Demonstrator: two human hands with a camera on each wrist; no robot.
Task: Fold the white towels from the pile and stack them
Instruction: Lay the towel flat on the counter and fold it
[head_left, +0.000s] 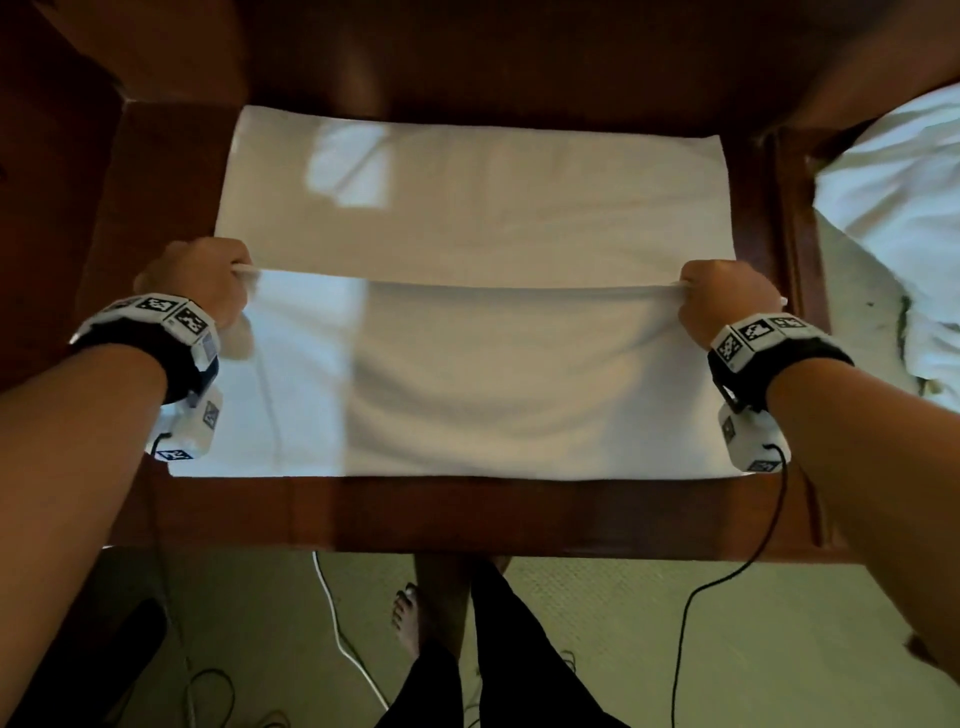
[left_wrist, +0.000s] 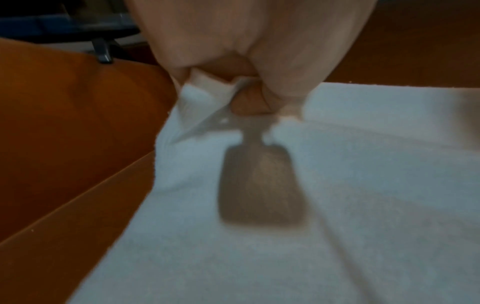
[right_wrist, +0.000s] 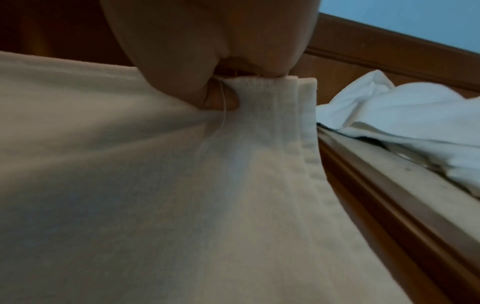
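Your left hand (head_left: 200, 278) and right hand (head_left: 727, 299) each pinch a corner of the white towel (head_left: 467, 208), its lifted edge stretched above the wooden table (head_left: 467, 514).

one white towel (head_left: 467, 208) lies spread on the one wooden desk (head_left: 467, 514), with its near part lifted. two hands hold it: one left hand (head_left: 200, 278) and one right hand (head_left: 724, 299). each wrist carries one band with printed markers, so two bands: one on the left (head_left: 156, 322), one on the right (head_left: 763, 338). one pile of white towels (head_left: 904, 218) is at the right; how many towels are in it i cannot tell. two cables are on the floor: one white (head_left: 337, 634), one black (head_left: 691, 613).
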